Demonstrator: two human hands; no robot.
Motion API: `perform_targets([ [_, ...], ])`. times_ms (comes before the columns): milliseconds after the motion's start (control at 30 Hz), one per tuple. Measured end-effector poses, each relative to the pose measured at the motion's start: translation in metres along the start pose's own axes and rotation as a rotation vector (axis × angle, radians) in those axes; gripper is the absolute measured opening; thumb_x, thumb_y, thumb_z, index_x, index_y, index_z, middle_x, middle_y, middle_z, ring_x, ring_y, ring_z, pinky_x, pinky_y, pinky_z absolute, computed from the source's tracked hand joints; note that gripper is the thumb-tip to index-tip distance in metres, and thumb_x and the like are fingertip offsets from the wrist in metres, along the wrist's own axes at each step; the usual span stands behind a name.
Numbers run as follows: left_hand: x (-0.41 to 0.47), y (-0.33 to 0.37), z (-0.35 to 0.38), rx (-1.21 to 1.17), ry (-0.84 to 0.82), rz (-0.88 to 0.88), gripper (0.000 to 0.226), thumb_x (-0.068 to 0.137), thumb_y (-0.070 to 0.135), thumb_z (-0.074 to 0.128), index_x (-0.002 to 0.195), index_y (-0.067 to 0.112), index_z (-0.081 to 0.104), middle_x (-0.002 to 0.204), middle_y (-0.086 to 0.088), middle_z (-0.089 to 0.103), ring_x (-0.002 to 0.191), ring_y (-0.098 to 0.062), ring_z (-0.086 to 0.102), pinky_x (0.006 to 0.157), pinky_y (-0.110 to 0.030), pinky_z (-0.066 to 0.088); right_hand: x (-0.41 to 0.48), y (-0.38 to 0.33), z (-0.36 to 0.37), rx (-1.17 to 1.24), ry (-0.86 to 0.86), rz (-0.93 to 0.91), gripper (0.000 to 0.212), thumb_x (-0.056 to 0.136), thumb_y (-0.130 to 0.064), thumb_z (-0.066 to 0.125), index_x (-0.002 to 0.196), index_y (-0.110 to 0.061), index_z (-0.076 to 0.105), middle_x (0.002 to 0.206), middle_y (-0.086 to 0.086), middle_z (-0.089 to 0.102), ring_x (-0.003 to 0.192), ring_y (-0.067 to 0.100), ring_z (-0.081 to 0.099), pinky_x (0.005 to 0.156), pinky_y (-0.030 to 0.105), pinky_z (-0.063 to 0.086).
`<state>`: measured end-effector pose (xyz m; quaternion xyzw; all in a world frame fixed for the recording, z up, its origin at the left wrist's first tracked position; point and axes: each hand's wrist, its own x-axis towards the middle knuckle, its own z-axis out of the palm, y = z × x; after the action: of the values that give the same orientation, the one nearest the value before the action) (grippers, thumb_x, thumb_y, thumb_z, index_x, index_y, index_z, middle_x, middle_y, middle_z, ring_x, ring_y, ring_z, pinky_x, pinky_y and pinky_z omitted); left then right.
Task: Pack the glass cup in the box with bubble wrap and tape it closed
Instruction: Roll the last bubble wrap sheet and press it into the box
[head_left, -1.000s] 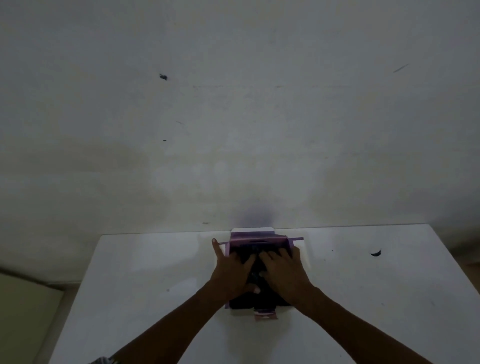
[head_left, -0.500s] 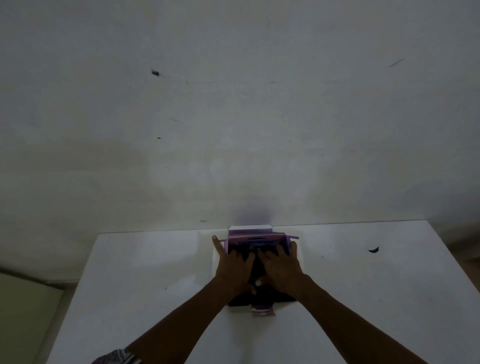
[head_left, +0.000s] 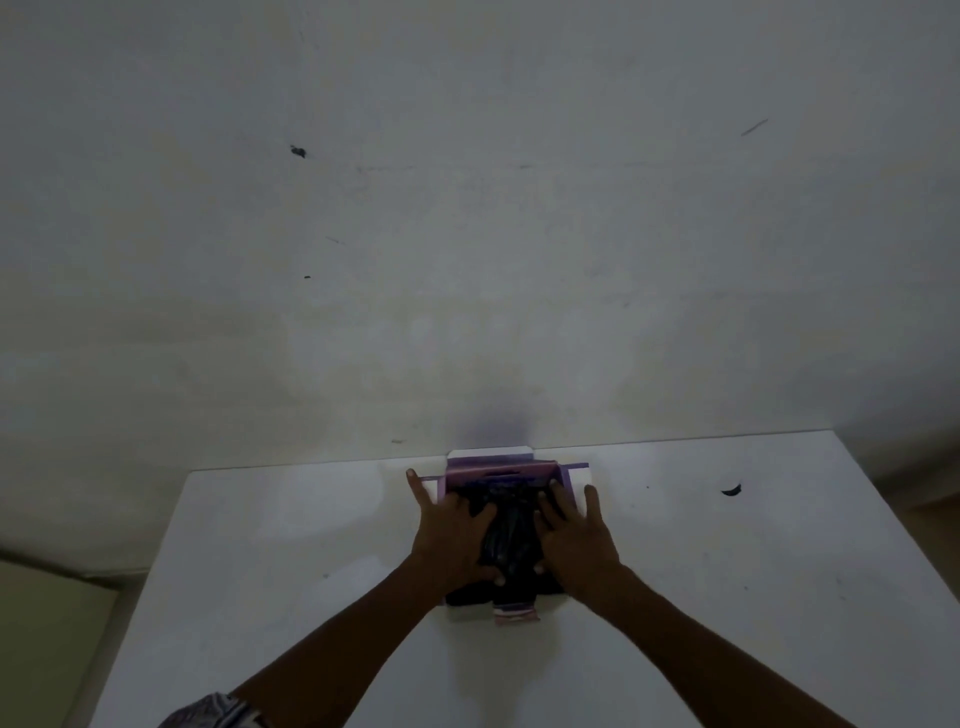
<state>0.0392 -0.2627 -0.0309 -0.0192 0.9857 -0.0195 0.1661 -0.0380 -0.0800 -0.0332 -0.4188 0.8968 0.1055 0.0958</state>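
Note:
A small purple box (head_left: 501, 470) lies open at the far middle of the white table (head_left: 291, 545), its lid flap up against the wall. Inside it sits a dark, crinkled wrapped bundle (head_left: 506, 540); no glass shows through it. My left hand (head_left: 449, 535) presses on the bundle's left side, fingers spread and reaching to the box's left wall. On the bundle's right side my right hand (head_left: 574, 535) presses the same way. Both thumbs meet at the bundle's near end. A small striped flap (head_left: 514, 616) sticks out at the box's near edge.
A small dark scrap (head_left: 731, 490) lies on the table to the right of the box. A pale, marked wall (head_left: 467, 208) rises directly behind the table's far edge. Floor shows past the table's left and right edges.
My hands have slid slightly apart and their fingers have spread, so more of the dark bundle shows between them. The box has stayed in place.

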Motion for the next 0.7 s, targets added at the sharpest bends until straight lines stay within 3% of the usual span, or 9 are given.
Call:
perform_targets([
  [100, 0.002, 0.002, -0.003, 0.029, -0.022, -0.019, 0.100, 0.052, 0.085, 0.057, 0.134, 0.029, 0.043, 0.128, -0.006, 0.058, 0.125, -0.033, 0.046, 0.087, -0.086, -0.007, 0.008, -0.010, 0.012, 0.109, 0.034, 0.088, 0.080, 0.040, -0.037, 0.093, 0.112, -0.011, 0.068, 0.124, 0.015, 0.062, 0.123, 0.039, 0.050, 0.110, 0.056, 0.014],
  [167, 0.004, 0.001, -0.002, 0.039, -0.025, -0.007, 0.101, 0.051, 0.087, 0.055, 0.133, 0.029, 0.044, 0.129, -0.006, 0.058, 0.125, -0.033, 0.046, 0.086, -0.086, -0.007, 0.011, -0.011, 0.018, 0.100, 0.119, 0.137, 0.069, 0.037, -0.026, 0.093, 0.101, -0.009, 0.073, 0.116, 0.016, 0.066, 0.115, 0.037, 0.057, 0.113, 0.051, 0.002],
  [333, 0.008, -0.011, 0.010, -0.085, 0.033, 0.046, 0.100, 0.051, 0.096, 0.038, 0.123, 0.028, 0.054, 0.121, -0.009, 0.063, 0.112, -0.036, 0.058, 0.080, -0.089, 0.006, -0.004, -0.010, -0.016, 0.172, 0.157, 0.082, 0.069, 0.026, -0.041, 0.093, 0.087, -0.014, 0.073, 0.089, 0.007, 0.073, 0.099, 0.028, 0.065, 0.092, 0.058, 0.043],
  [467, 0.005, -0.015, 0.006, -0.155, 0.039, 0.033, 0.102, 0.047, 0.087, 0.058, 0.130, 0.029, 0.047, 0.116, -0.013, 0.065, 0.104, -0.036, 0.063, 0.071, -0.087, 0.025, -0.021, -0.021, -0.023, 0.339, 0.043, 0.139, 0.048, 0.041, -0.040, 0.091, 0.080, -0.022, 0.070, 0.078, 0.000, 0.071, 0.090, 0.022, 0.065, 0.095, 0.055, 0.042],
  [533, 0.005, -0.011, 0.010, -0.274, 0.012, 0.022, 0.104, 0.041, 0.080, 0.068, 0.129, 0.030, 0.047, 0.113, -0.013, 0.066, 0.102, -0.036, 0.063, 0.072, -0.085, 0.029, -0.019, -0.025, -0.015, 0.589, 0.019, 0.247, 0.039, 0.071, -0.028, 0.076, 0.108, -0.021, 0.065, 0.107, 0.006, 0.068, 0.111, 0.021, 0.052, 0.113, 0.040, 0.024],
  [567, 0.007, -0.008, 0.008, -0.322, 0.020, 0.040, 0.098, 0.046, 0.075, 0.071, 0.129, 0.032, 0.045, 0.115, -0.014, 0.065, 0.106, -0.038, 0.061, 0.076, -0.085, 0.028, -0.018, -0.028, -0.012, 0.759, 0.023, 0.325, 0.042, 0.083, -0.022, 0.064, 0.124, -0.022, 0.054, 0.121, 0.009, 0.061, 0.117, 0.020, 0.045, 0.115, 0.026, 0.014],
  [600, 0.005, -0.003, 0.005, -0.344, 0.071, 0.072, 0.083, 0.059, 0.067, 0.071, 0.130, 0.037, 0.042, 0.122, -0.017, 0.061, 0.115, -0.039, 0.055, 0.084, -0.085, 0.023, -0.018, -0.031, -0.014, 0.860, 0.023, 0.381, 0.041, 0.087, -0.019, 0.057, 0.126, -0.011, 0.046, 0.125, 0.012, 0.058, 0.116, 0.021, 0.045, 0.116, 0.024, 0.013],
  [667, 0.011, 0.005, 0.002, -0.596, 0.205, 0.005, 0.048, 0.091, 0.048, 0.054, 0.132, 0.048, 0.030, 0.138, -0.009, 0.051, 0.137, -0.026, 0.032, 0.107, -0.072, -0.005, -0.016, -0.034, -0.013, 1.046, 0.048, 0.466, 0.059, 0.088, -0.021, 0.060, 0.138, -0.014, 0.030, 0.122, 0.012, 0.057, 0.108, 0.024, 0.052, 0.107, 0.047, 0.038],
  [700, 0.017, 0.006, 0.005, -0.728, 0.174, -0.066, 0.041, 0.094, 0.050, 0.045, 0.133, 0.047, 0.031, 0.136, 0.004, 0.052, 0.137, -0.011, 0.026, 0.108, -0.059, -0.022, -0.016, -0.036, -0.014, 1.113, 0.103, 0.514, 0.070, 0.088, -0.023, 0.060, 0.144, -0.020, 0.018, 0.125, 0.011, 0.054, 0.107, 0.025, 0.054, 0.097, 0.048, 0.047],
])
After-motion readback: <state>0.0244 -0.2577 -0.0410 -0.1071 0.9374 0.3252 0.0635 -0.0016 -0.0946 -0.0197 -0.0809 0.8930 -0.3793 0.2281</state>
